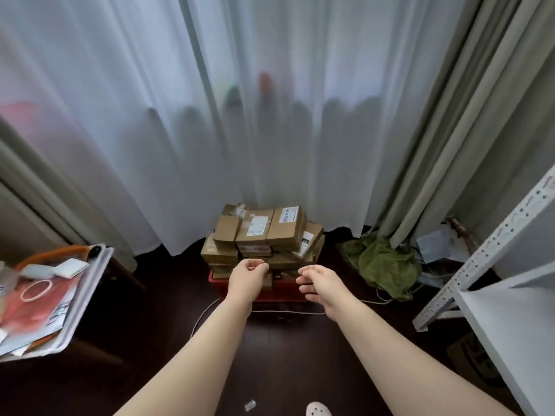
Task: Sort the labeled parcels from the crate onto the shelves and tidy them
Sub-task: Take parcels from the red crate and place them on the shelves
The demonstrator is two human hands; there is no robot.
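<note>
Parcels: brown cardboard, white labels, piled high in a red crate on the dark floor, at the far centre against the sheer curtain.

Left hand: extended over the near edge of the pile, fingers loosely curled, grasping nothing.

Right hand: just beside it, released, fingers relaxed, also empty.

Shelves: white metal, near right.

Green cloth: crumpled on the floor, right of the crate.

White cable: runs along the floor on the crate's near side.

Tray: left, carrying papers.
</note>
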